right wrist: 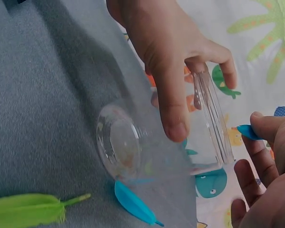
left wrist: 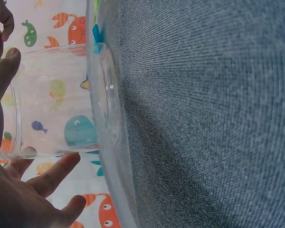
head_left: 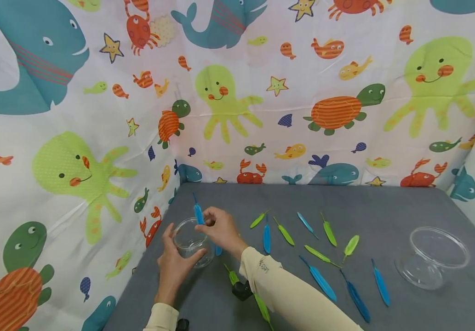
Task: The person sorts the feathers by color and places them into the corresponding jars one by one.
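Note:
My left hand [head_left: 175,264] grips a clear plastic jar [head_left: 189,240], thumb on one side and fingers spread on the other. The jar stands open-topped at the left of the table, its base low over the grey cloth in the left wrist view. Between thumb and fingertips, my right hand [head_left: 224,231] pinches a blue feather [head_left: 197,214] at the jar's rim, its thin quill pointing up. In the right wrist view only the feather's blue tip [right wrist: 247,132] shows beyond the thumb. Another blue feather [right wrist: 133,203] lies on the cloth beside the jar's base.
Several green feathers [head_left: 283,232] and blue feathers [head_left: 322,281] lie scattered over the middle of the grey table [head_left: 369,207]. A second clear container [head_left: 421,271] with a wide rim stands at the right. Printed sea-animal curtains [head_left: 258,103] hang behind and at the sides.

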Action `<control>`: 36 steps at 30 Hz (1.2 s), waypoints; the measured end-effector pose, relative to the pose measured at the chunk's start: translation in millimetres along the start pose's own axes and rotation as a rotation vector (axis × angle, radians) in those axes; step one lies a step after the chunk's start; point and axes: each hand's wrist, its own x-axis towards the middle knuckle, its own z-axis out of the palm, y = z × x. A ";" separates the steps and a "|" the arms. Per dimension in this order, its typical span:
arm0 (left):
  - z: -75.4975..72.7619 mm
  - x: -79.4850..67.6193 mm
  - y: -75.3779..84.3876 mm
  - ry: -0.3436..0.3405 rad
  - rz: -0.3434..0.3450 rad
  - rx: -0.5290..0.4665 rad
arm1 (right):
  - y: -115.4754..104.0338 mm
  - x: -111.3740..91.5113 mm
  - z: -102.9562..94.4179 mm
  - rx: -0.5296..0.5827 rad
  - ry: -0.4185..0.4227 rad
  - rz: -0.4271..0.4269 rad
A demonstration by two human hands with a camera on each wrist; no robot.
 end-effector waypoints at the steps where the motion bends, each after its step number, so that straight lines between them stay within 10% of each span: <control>1: -0.2 0.2 0.1 -0.001 -0.003 0.003 | -1.0 0.3 2.2 -0.014 0.010 0.002; 36: 2.8 0.6 5.5 -0.023 -0.072 0.038 | 9.1 -7.1 -5.5 0.002 0.108 -0.062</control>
